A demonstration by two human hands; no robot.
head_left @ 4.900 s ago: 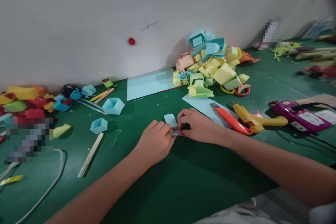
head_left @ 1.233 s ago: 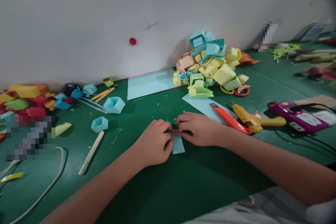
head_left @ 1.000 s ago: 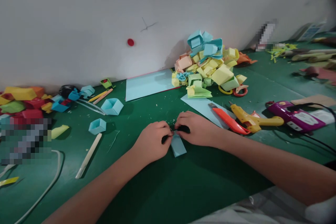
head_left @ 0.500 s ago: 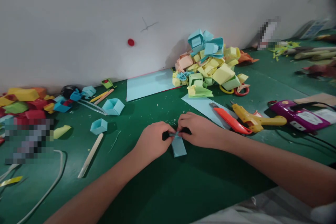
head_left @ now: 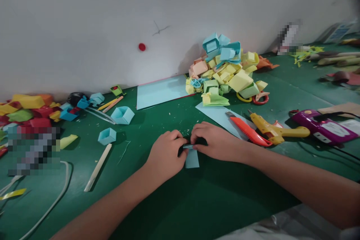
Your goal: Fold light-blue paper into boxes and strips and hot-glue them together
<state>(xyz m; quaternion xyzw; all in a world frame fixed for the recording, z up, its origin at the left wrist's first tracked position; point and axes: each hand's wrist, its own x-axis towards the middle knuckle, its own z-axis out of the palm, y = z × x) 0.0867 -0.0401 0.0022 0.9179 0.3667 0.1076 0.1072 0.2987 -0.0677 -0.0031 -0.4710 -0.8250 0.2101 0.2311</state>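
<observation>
A small light blue paper piece (head_left: pixel 192 157) lies on the green table (head_left: pixel 197 195) between my hands. My left hand (head_left: pixel 166 154) is curled, its fingertips pinching the paper's upper left edge. My right hand (head_left: pixel 215 140) is also closed, pinching the upper edge from the right. The top of the paper is hidden by my fingers. Both forearms reach in from the bottom of the view.
An orange utility knife (head_left: pixel 247 133), a yellow glue gun (head_left: pixel 274 129) and a purple power strip (head_left: pixel 323 129) lie right of my hands on or beside light blue sheets (head_left: pixel 161 92). A pile of folded paper boxes (head_left: pixel 225 71) sits against the white wall. Blue paper boxes (head_left: pixel 122 115), a wooden stick (head_left: pixel 98 167) and more folded paper lie left.
Earlier the paper stuck up beyond my fingers; it now lies on the near side of them. In the last second my hands stay pinched on its top edge with only slight shifts.
</observation>
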